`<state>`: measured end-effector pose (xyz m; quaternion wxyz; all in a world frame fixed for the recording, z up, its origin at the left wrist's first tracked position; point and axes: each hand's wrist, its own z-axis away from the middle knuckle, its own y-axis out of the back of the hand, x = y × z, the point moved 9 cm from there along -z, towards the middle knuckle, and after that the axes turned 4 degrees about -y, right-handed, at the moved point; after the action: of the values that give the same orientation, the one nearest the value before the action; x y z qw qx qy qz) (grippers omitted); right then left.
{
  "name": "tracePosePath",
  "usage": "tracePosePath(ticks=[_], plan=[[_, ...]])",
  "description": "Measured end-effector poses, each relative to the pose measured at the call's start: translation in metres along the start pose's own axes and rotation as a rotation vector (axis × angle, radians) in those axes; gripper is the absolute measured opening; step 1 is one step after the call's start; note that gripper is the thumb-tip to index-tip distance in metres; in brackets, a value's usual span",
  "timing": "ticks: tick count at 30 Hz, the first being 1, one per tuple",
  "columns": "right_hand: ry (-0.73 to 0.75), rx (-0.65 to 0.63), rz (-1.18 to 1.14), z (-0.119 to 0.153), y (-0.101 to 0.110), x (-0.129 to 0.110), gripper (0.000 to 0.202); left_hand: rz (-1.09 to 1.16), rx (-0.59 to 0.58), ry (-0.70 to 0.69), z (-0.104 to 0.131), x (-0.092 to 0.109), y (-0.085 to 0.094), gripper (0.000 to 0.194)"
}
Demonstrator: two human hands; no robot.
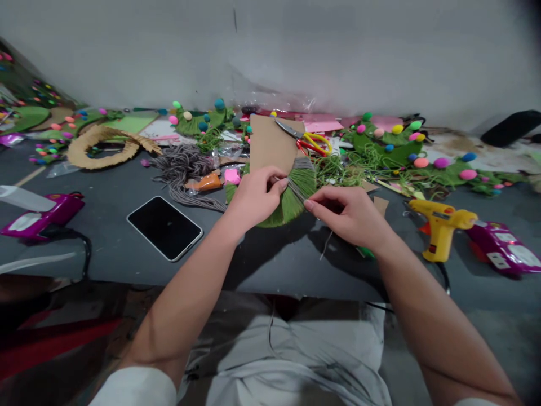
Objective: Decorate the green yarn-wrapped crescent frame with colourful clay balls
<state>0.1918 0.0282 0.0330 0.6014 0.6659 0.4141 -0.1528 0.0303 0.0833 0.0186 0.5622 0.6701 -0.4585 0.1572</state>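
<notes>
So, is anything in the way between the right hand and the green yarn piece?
Nothing visible: the right hand meets the edge of the green yarn piece directly, and the scissors lie farther back.

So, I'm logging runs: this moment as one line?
left hand: holding green piece | right hand: pinching grey yarn | scissors: partly on cardboard

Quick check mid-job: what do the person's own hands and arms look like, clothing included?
The left hand and right hand are gloveless, with no rings or watches visible. Forearms are uncovered; a pale left sleeve shows, and a sliver of pale right sleeve.
</notes>
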Motion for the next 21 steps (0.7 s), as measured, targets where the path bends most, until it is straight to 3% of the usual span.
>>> tracePosePath(ticks=[15, 21], plan=[[-0.058, -0.027, -0.151, -0.003, -0.006, 0.01, 0.028, 0.178, 0.208, -0.009, -0.003, -0.008, 0.017, 0.02], [-0.088, -0.165, -0.307, -0.007, -0.012, 0.017, 0.03, 0.402, 0.131, -0.011, -0.006, -0.003, 0.013, 0.016]])
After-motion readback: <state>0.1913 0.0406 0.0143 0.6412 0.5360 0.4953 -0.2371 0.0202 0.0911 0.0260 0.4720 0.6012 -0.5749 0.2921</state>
